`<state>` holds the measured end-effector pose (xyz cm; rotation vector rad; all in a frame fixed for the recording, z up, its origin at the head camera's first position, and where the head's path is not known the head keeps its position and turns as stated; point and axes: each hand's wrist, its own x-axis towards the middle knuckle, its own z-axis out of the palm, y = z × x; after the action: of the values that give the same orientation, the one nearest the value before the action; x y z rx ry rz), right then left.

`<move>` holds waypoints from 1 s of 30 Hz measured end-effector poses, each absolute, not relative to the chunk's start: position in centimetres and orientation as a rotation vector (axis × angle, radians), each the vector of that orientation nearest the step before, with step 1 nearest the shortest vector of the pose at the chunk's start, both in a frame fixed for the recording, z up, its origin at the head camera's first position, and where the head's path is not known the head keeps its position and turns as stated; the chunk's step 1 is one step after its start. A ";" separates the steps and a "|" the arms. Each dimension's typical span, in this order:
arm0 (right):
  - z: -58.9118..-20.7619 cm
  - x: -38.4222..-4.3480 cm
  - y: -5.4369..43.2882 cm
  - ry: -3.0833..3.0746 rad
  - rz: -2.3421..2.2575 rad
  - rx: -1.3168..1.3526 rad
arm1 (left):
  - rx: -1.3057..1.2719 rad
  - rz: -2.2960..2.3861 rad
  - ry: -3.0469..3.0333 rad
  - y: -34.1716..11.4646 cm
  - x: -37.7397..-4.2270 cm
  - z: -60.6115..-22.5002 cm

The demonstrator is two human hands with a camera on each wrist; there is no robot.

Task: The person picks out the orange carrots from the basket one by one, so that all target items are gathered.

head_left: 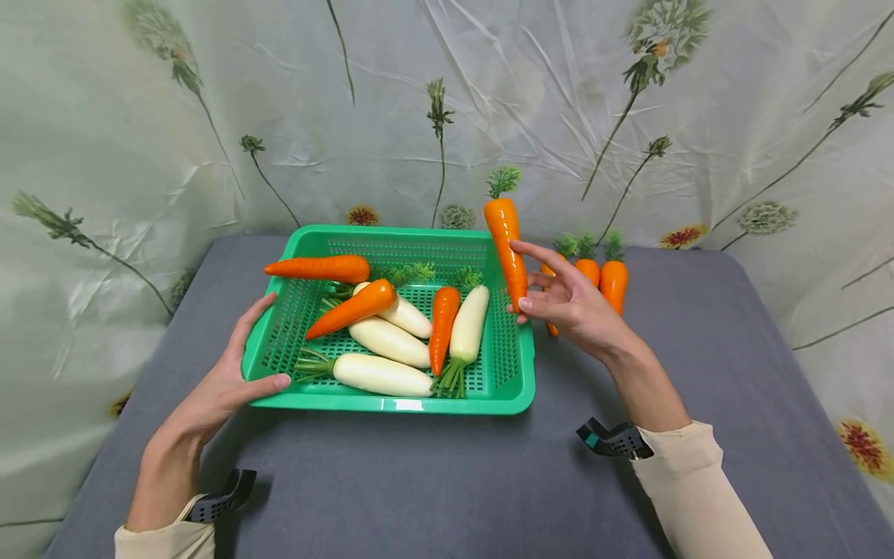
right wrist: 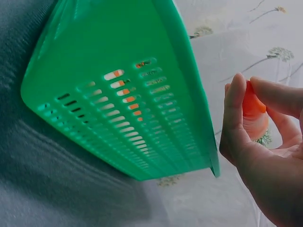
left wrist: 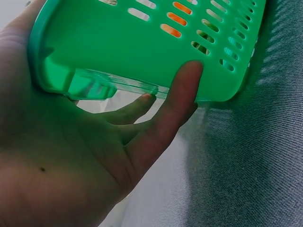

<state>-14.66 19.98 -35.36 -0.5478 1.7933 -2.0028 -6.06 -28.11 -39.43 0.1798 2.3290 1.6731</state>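
Near the basket's right end, my right hand (head_left: 573,307) pinches a carrot (head_left: 504,241) between thumb and fingers close to its narrow tip. The carrot stands nearly upright, leafy top uppermost, overlapping the right rim in the head view. In the right wrist view the fingertips hold the carrot (right wrist: 254,113) beside the rim. My left hand (head_left: 230,369) grips the left end of the green basket (head_left: 447,404), thumb over the rim, fingers against the outside. Inside lie an orange carrot (head_left: 444,326), two more carrots (head_left: 321,269) at the left, and several white radishes (head_left: 384,375).
Right of the basket, partly behind my right hand, lie three more carrots (head_left: 615,281) with green tops. A grey cloth (head_left: 433,481) covers the table. Behind it hangs a pale curtain (head_left: 391,116) printed with flowers.
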 end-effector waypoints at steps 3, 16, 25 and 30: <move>-35.6 -14.5 20.6 1.799 -2.009 -0.548 | 0.176 1.670 2.318 -28.1 -6.0 -39.6; -35.6 -14.4 22.8 1.891 -2.018 -0.552 | 0.173 1.665 2.341 -28.3 -6.1 -39.5; -36.3 -14.0 24.4 1.863 -2.098 -0.544 | 0.198 1.669 2.347 -28.5 -6.1 -39.7; -36.6 -13.8 25.5 1.931 -2.098 -0.525 | 0.200 1.676 2.343 -28.4 -6.2 -39.8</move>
<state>-13.76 25.50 -36.61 -0.5247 1.9313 -2.0984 -6.24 -28.41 -39.76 0.1997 2.3434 1.6765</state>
